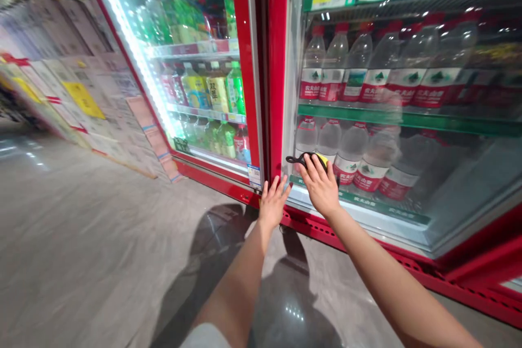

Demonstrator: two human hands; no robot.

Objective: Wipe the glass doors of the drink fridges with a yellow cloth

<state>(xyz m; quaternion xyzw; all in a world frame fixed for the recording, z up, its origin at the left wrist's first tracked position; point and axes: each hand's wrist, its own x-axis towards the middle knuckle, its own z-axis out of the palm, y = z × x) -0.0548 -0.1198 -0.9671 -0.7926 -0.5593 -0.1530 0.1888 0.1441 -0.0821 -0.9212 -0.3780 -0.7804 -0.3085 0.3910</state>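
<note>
My right hand (321, 185) lies over a small black-and-yellow tool with a looped end (299, 160), holding it against the glass door (424, 174) of the right drinks fridge. The palm hides most of the tool, so its exact kind cannot be told. Fingers apart, my left hand (272, 205) is held out by the lower corner post between the two fridges, holding nothing; whether it touches the red frame (278, 92) is unclear. Behind the glass, water bottles with red-and-white labels (346, 166) stand on the bottom shelf.
To the left is another fridge with a red frame (242, 54) and bottled drinks (218, 89). Stacked cartons (101, 98) line the far left. Red perforated trim (310, 224) runs along the fridge base above the grey floor (101, 250), where shadows fall.
</note>
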